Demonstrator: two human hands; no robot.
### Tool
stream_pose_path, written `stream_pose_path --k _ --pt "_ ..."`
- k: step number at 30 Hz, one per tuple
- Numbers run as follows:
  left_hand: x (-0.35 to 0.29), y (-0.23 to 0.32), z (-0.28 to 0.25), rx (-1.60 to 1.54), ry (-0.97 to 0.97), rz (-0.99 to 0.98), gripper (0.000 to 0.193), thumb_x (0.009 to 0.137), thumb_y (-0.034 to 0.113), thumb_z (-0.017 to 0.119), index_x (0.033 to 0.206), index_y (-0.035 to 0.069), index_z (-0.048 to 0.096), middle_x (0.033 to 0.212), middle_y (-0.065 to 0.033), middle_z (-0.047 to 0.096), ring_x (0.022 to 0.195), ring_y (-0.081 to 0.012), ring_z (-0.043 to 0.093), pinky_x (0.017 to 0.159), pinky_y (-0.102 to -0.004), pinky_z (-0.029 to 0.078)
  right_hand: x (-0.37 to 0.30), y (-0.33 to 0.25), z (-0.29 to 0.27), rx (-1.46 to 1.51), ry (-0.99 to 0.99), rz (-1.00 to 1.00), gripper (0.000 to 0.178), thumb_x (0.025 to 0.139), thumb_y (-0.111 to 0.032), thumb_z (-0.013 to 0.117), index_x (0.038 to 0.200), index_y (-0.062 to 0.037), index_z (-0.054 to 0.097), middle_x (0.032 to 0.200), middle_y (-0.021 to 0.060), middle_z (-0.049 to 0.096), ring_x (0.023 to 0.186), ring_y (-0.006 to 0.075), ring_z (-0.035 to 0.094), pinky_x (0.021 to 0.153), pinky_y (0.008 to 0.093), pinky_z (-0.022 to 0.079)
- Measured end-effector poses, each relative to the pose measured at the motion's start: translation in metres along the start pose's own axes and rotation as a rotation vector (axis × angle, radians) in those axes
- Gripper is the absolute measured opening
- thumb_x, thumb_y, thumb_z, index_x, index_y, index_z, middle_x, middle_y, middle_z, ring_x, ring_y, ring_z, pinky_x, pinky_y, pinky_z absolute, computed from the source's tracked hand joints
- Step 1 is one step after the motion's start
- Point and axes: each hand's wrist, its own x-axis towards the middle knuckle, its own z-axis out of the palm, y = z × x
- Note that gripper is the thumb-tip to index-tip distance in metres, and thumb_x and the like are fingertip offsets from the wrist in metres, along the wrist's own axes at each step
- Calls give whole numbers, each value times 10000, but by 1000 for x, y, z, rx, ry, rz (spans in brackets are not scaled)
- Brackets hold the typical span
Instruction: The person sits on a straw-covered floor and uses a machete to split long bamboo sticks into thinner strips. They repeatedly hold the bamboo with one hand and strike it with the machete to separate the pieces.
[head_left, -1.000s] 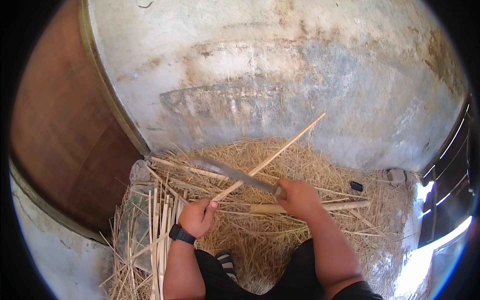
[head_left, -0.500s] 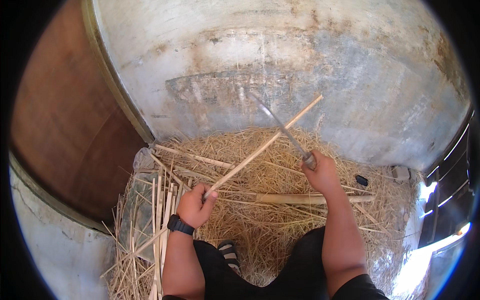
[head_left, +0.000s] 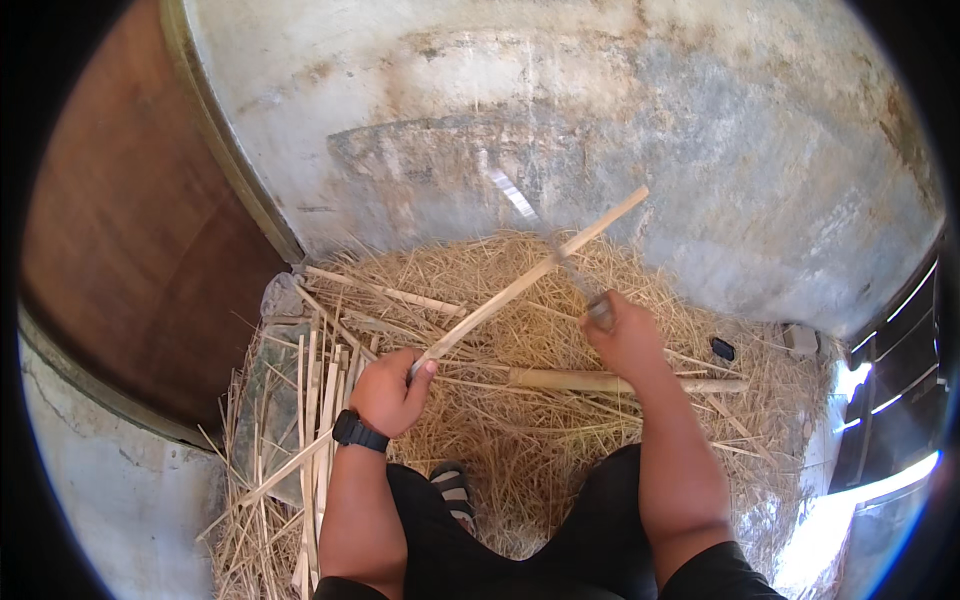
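Note:
My left hand point(head_left: 390, 392) is closed round the lower end of a long pale bamboo strip point(head_left: 490, 306), which slants up and away to the right toward the wall. A long-bladed knife point(head_left: 514, 194) is gripped by its handle in my right hand point(head_left: 627, 340). Its blade points up and to the left, smeared by motion, and crosses the strip in the upper half. Whether the edge touches the strip, I cannot tell. Beyond my right wrist, a thicker bamboo piece point(head_left: 570, 380) lies across the straw, partly hidden by my forearm.
Straw and shavings point(head_left: 490, 430) cover the ground. Several split bamboo strips point(head_left: 318, 420) are piled by my left forearm, over a grey slab point(head_left: 285, 380). A stained wall point(head_left: 440, 160) rises ahead, with a brown panel point(head_left: 140, 230) at left. A small black object point(head_left: 722, 349) lies at right.
My right hand has shifted slightly left and upward, bringing the knife with it. The bamboo strip now shows a broader face, while my left hand keeps its hold at nearly the same place.

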Motion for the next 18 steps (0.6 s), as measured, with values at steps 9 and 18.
stream_pose_path --k 9,18 --pt "-2 1 -4 51 -20 13 411 1003 359 638 787 10 625 656 -185 589 602 -392 597 554 -460 452 -1 3 -4 10 -128 50 202 904 -224 723 1072 -123 673 849 102 722 771 297 711 709 430 576" --pt "-4 8 -6 -3 21 6 350 961 327 713 821 15 642 681 -179 612 609 -388 618 559 -446 475 -20 -33 4 -181 -234 -220 200 904 -189 710 1075 -102 656 883 116 728 781 282 721 706 445 582"
